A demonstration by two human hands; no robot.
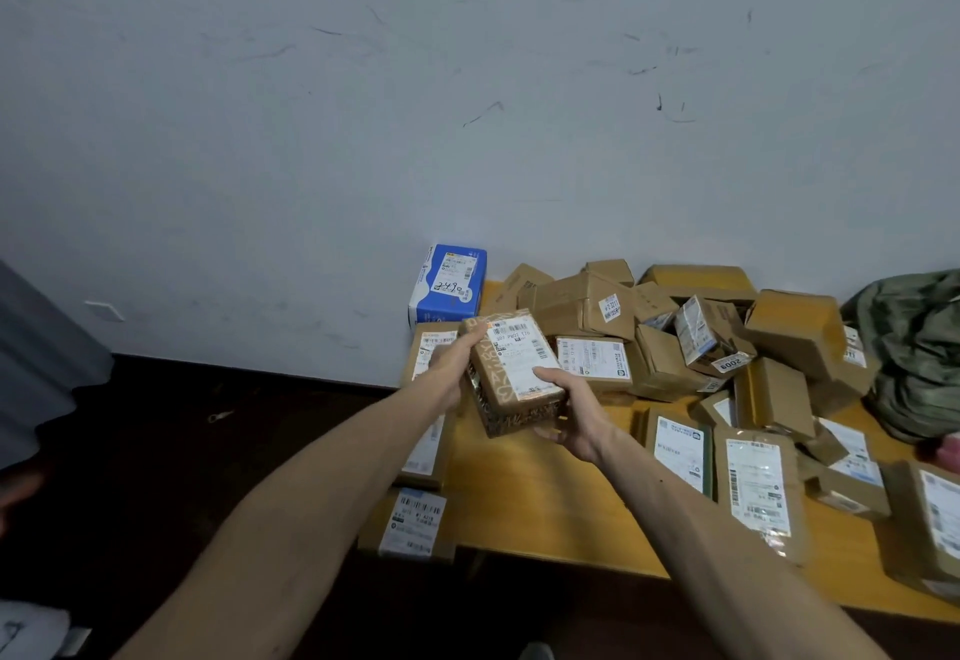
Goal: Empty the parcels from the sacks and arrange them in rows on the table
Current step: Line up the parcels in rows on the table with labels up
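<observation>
Scuffed grey wall [467, 87] behind, wooden table [545, 493] below: one green sack [914, 347] at right, one blue box [449, 285] far left, brown parcels [675, 347] heaped beyond counting. Left hand [452, 363] and right hand [571, 420] grip one labelled parcel [519, 368] above the table's left side.

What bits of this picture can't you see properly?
Head view only:
- The green sack is cut off by the right edge; its inside is hidden.
- The held parcel has its underside hidden behind the left hand and right hand.
- The labels: print too small and blurred to read.
- The pile of parcels: lower ones covered by upper ones.
</observation>
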